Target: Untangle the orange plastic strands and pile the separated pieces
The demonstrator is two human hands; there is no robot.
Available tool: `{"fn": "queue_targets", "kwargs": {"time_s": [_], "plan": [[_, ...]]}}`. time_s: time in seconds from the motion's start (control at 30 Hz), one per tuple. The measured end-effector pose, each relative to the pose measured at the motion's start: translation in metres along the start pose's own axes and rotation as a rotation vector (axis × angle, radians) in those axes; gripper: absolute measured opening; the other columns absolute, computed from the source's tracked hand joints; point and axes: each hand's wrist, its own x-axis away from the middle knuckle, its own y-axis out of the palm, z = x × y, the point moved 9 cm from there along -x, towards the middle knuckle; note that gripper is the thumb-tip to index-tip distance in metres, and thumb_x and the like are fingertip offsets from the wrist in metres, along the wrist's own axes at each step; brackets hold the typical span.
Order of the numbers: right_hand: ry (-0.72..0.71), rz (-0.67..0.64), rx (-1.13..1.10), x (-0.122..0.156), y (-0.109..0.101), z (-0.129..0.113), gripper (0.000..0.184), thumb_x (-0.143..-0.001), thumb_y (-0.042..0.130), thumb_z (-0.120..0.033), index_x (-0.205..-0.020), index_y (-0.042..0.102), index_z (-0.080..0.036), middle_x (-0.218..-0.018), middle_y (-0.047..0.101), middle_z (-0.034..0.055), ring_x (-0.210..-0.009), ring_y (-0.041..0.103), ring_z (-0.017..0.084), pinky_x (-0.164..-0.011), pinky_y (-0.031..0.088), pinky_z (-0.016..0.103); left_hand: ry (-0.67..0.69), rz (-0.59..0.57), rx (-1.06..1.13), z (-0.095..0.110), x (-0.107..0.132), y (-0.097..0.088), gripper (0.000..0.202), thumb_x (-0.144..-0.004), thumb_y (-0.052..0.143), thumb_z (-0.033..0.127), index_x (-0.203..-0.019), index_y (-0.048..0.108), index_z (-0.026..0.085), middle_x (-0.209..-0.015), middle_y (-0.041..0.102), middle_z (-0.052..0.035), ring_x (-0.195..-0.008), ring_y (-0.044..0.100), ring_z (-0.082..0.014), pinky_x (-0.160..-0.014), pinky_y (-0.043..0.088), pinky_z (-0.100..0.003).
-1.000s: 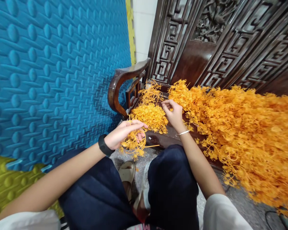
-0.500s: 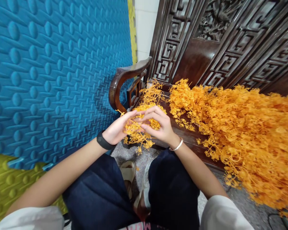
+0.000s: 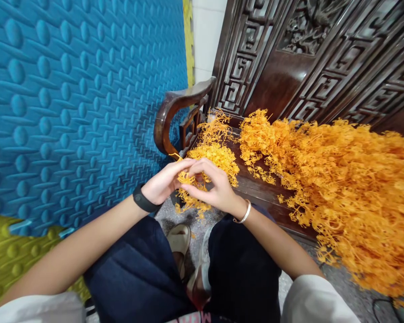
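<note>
My left hand (image 3: pixel 163 181), with a black band at its wrist, is closed around a bunch of orange plastic flower sprigs (image 3: pixel 195 204). A thin stem sticks out past its fingers, and the flowered ends hang below the palm. My right hand (image 3: pixel 215 186) meets it from the other side, thumb and fingertips curved round the flowers near the left palm. Exactly where its fingertips pinch is partly hidden. Just beyond both hands, a small heap of orange sprigs (image 3: pixel 218 161) lies on the dark wooden seat (image 3: pixel 256 190).
A large orange pile (image 3: pixel 353 193) covers the right of the bench and spills over its front edge. The curved armrest (image 3: pixel 163 121) stands left of the small heap, the carved backrest (image 3: pixel 279 80) behind. A blue textured foam mat (image 3: pixel 70 98) fills the left side.
My right hand has shifted left and slightly down, its fingers moving closer to the left palm. More of the small heap behind the hands shows now.
</note>
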Motion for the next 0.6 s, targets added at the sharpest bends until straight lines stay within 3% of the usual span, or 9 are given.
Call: {"fn": "queue_targets", "kwargs": {"time_s": [0.13, 0.23, 0.4, 0.5, 0.6], "plan": [[0.289, 0.028, -0.355, 0.003, 0.001, 0.022, 0.014, -0.078, 0.063, -0.025, -0.08, 0.049, -0.021, -0.077, 0.052, -0.0016, -0.072, 0.052, 0.011, -0.068, 0.045, 0.028, -0.095, -0.072, -0.08, -0.007, -0.001, 0.005, 0.027, -0.077, 0.058, 0.041, -0.067, 0.062, 0.016, -0.055, 0.058, 0.0012, -0.045, 0.054, -0.0106, -0.046, 0.045, -0.023], [0.431, 0.109, -0.534, 0.006, -0.003, 0.038, 0.015, -0.074, 0.066, -0.023, -0.077, 0.051, -0.02, -0.075, 0.052, -0.0028, -0.071, 0.052, 0.01, -0.067, 0.045, 0.026, -0.135, -0.171, -0.191, -0.011, 0.002, 0.013, 0.043, -0.079, 0.05, 0.056, -0.062, 0.056, 0.017, -0.041, 0.046, 0.0024, -0.036, 0.048, -0.0113, -0.04, 0.042, -0.024], [0.583, 0.183, -0.745, 0.009, -0.01, 0.058, 0.012, -0.074, 0.065, -0.024, -0.077, 0.053, -0.02, -0.069, 0.055, -0.004, -0.061, 0.052, 0.009, -0.06, 0.045, 0.025, -0.045, -0.235, -0.331, -0.003, 0.009, 0.021, 0.032, -0.082, 0.053, 0.047, -0.082, 0.061, 0.016, -0.035, 0.027, 0.01, -0.026, 0.034, -0.0057, -0.034, 0.026, -0.018], [0.591, 0.242, -0.717, 0.01, -0.022, 0.064, 0.013, -0.072, 0.067, -0.022, -0.081, 0.057, -0.021, -0.075, 0.06, -0.0031, -0.066, 0.055, 0.009, -0.065, 0.047, 0.026, -0.059, -0.23, -0.382, -0.005, 0.01, 0.021, 0.029, -0.083, 0.054, 0.041, -0.093, 0.062, 0.015, -0.035, 0.023, 0.0116, -0.025, 0.029, -0.004, -0.032, 0.019, -0.018], [0.581, 0.254, -0.686, 0.01, -0.029, 0.067, 0.015, -0.072, 0.067, -0.02, -0.085, 0.061, -0.021, -0.081, 0.062, -0.0026, -0.07, 0.057, 0.008, -0.071, 0.048, 0.026, -0.056, -0.212, -0.41, -0.006, 0.008, 0.019, 0.03, -0.082, 0.056, 0.041, -0.093, 0.064, 0.014, -0.034, 0.025, 0.0113, -0.025, 0.027, -0.0032, -0.033, 0.015, -0.019]]}}
